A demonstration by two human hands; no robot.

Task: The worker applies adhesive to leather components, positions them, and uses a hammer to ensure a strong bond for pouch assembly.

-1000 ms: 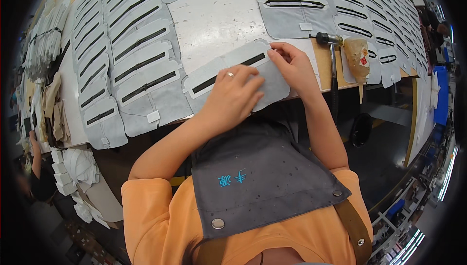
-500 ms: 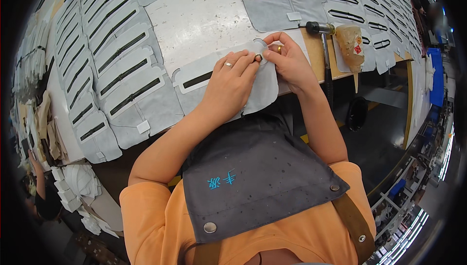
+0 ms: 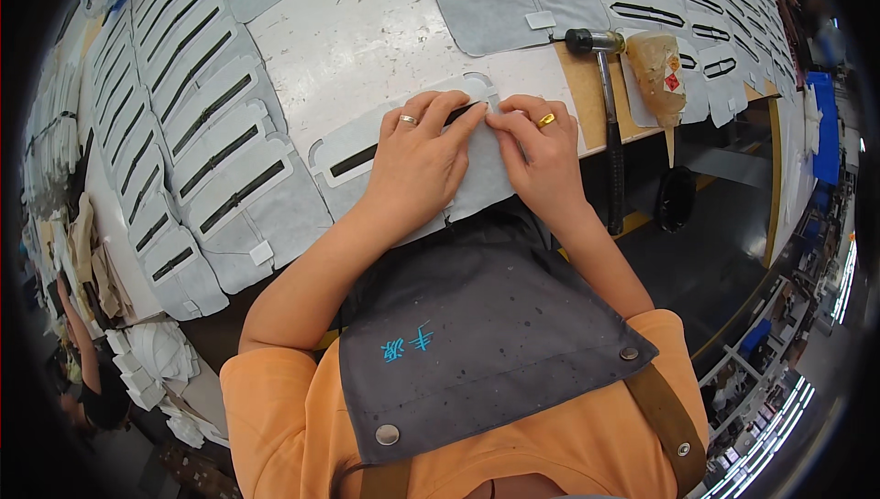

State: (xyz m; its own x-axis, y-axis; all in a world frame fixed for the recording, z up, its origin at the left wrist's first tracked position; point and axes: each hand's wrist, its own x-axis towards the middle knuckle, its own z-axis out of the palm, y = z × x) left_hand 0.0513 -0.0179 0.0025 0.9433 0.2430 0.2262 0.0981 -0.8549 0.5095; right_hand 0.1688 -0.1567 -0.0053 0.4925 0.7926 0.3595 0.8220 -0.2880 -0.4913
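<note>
Covering grey panel (image 3: 367, 155): both hands (image 3: 477, 155).

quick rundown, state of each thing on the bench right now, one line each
grey fabric panel: flat at the table edge, under both hands
left hand: pressed flat on the panel, ring on
right hand: fingertips pressing the panel, ring on
hammer: lying idle, handle overhanging the edge
finished panels: laid out in overlapping rows
</note>
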